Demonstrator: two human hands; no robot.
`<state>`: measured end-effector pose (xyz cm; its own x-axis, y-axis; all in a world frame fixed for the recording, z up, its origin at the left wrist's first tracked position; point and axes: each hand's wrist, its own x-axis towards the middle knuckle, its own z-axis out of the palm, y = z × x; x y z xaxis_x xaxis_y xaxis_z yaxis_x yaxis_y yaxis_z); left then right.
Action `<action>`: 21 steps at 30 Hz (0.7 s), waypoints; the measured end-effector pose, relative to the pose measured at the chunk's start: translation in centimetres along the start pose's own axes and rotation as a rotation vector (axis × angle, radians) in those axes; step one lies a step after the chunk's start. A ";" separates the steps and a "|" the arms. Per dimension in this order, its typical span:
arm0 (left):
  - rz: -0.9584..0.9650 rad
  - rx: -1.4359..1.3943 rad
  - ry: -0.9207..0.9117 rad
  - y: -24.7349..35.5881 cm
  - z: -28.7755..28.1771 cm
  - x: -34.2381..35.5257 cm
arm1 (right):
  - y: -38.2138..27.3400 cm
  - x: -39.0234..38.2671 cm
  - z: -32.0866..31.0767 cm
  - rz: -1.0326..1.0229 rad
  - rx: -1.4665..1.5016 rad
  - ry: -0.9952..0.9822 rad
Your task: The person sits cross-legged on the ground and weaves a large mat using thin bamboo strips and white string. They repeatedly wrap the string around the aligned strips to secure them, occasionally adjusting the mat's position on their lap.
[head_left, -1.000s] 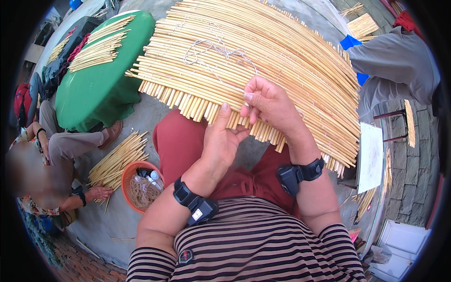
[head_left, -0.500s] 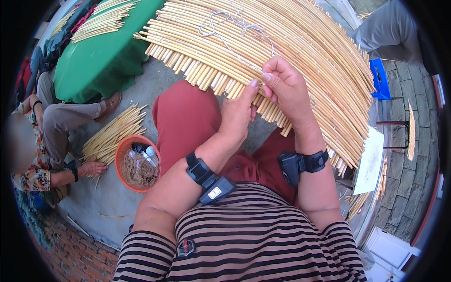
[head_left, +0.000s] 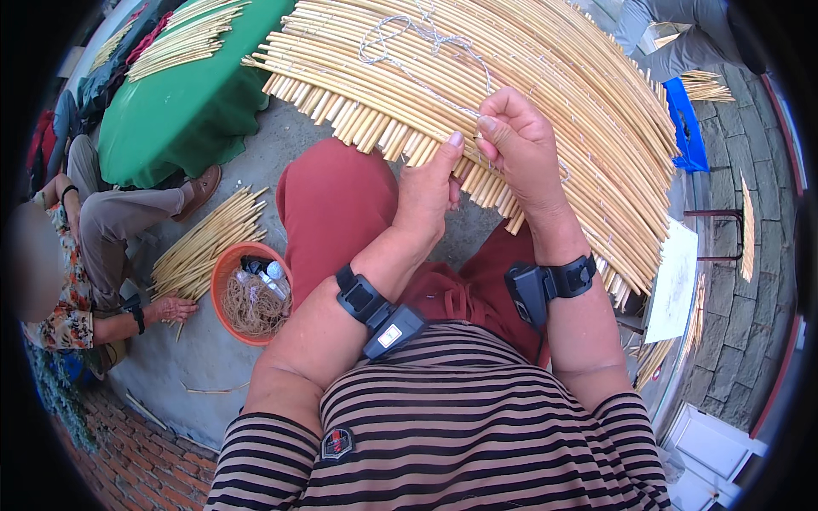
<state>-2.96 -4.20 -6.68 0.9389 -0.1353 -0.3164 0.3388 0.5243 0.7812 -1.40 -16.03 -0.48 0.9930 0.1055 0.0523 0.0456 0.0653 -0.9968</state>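
Observation:
A large mat of pale straw-coloured reeds (head_left: 341, 89), bound with rows of thin string, lies in front of me and over my knees. My left hand (head_left: 426, 186) is closed on its near edge, thumb on top and fingers partly hidden beneath the reeds. Just to the right, my right hand (head_left: 524, 153) pinches a white string (head_left: 439, 98) between thumb and forefinger, slightly above the reeds. From the pinch, the string runs up and left into loose loops lying on the mat. Black bands are strapped round both my wrists.
At left, an orange tub (head_left: 218, 298) holds brown fibre and small items, beside a reed bundle (head_left: 213, 234) under another person's hand (head_left: 170, 309). More reeds lie on a green-covered table (head_left: 170, 128). A blue bag (head_left: 687, 128) and a second person's leg (head_left: 682, 38) are at right.
My right hand has risen slightly with the string still pinched. My left hand stays at the mat's edge. The leg at upper right has shifted, exposing reeds behind the blue bag.

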 end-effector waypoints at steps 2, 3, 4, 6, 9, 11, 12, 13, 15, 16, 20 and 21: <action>0.012 0.002 -0.007 -0.3 -0.1 0.1 | 0.3 0.0 -0.1 -0.027 -0.011 0.003; 0.018 0.002 -0.011 -0.5 -0.2 0.2 | 0.5 0.0 -0.1 -0.041 -0.016 0.004; 0.005 0.007 -0.005 -0.5 -0.2 0.2 | 0.4 0.0 -0.1 -0.032 0.001 0.012; -0.021 0.016 0.007 -0.5 -0.1 0.3 | 0.2 0.0 0.1 -0.016 0.035 0.027; -0.038 0.039 0.000 -0.3 -0.1 0.1 | 0.2 0.3 0.2 -0.026 0.005 0.026; -0.120 0.100 -0.034 -0.1 -0.7 0.1 | -0.2 0.4 0.1 -0.019 -0.029 0.029; -0.161 0.131 -0.050 0.0 -1.1 0.0 | -0.2 0.5 0.0 -0.012 -0.024 0.060; -0.190 0.077 -0.119 -0.1 -1.6 0.1 | -0.3 0.6 0.0 -0.005 -0.015 0.092; -0.249 -0.031 -0.253 -0.2 -2.5 0.0 | -0.9 0.4 -0.3 -0.036 0.014 0.194; -0.190 -0.088 -0.307 0.2 -2.3 -0.5 | -0.9 0.2 -0.2 -0.090 0.063 0.287; -0.165 -0.172 -0.228 2.1 -2.4 -0.6 | -2.4 -2.0 -0.7 -0.269 -0.025 0.523; -0.159 -0.138 -0.224 2.4 -2.5 -0.3 | -2.9 -2.7 -0.6 -0.324 -0.078 0.552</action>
<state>-2.63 -0.78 -6.06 0.8701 -0.3985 -0.2902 0.4852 0.5889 0.6463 -4.16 -17.09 2.22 0.8366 -0.4347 0.3333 0.3394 -0.0661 -0.9383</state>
